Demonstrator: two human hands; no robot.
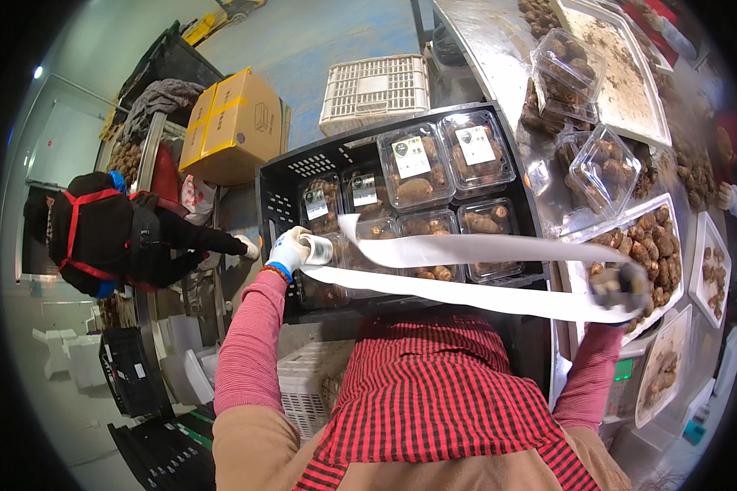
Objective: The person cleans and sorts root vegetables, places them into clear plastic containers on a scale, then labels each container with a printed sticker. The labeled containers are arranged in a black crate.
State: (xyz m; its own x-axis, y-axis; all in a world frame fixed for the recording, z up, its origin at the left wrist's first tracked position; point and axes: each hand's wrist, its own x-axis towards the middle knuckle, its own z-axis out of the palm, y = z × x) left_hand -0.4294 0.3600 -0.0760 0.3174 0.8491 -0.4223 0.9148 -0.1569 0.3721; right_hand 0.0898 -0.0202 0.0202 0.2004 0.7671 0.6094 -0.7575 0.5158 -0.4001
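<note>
My left hand (287,250), in a white glove, grips a roll of white label paper (322,250) above the left part of a black plastic crate (275,184). From the roll a white paper strip (454,296) stretches right to my dark-gloved right hand (620,287), which is blurred and holds it. A loose length of the strip (460,248) doubles back leftward over the crate. Inside the crate sit clear plastic clamshell boxes of taro corms; one upper box (415,184) bears a label, as do several others. The strip partly covers the front boxes (427,224).
On the metal table (537,178) at right are foam trays of corms (654,251) and filled clamshell boxes (605,162). A white crate (374,92) and cardboard box (233,123) stand beyond the black crate. Another person (104,233) is at left; gloved hands (732,199) show at far right.
</note>
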